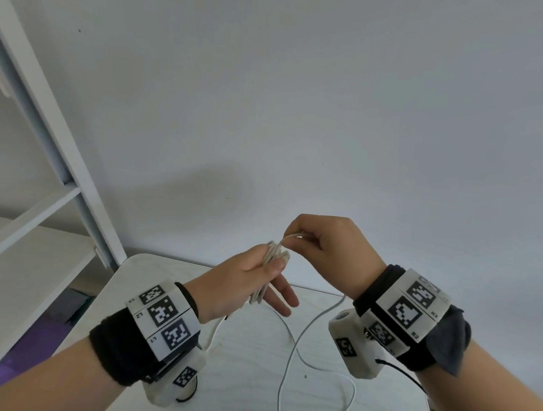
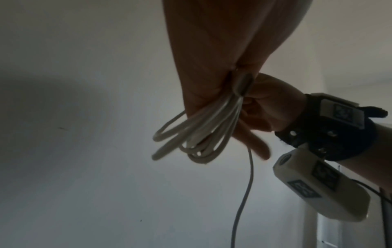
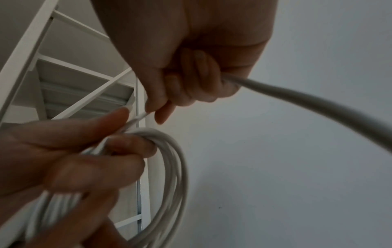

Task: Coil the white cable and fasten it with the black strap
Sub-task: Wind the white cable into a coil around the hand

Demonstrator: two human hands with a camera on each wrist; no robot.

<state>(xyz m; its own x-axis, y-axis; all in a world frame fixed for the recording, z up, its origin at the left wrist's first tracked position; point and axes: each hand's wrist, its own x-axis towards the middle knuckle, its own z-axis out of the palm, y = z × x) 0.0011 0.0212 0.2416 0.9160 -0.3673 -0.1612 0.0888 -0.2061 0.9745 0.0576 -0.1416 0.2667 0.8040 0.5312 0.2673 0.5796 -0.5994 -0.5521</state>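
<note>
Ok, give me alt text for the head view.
Above a white table, the left hand holds a bundle of white cable loops while the right hand pinches the next stretch at the bundle's top. Loose cable trails across the table; a white shelf frame stands left.

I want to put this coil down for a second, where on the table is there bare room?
The table's far left corner, beyond the left hand, is bare. So is its right part, between the loose run of the white cable and the right edge. The middle is crowded: the cable snakes across it beneath both hands, right hand included.
</note>
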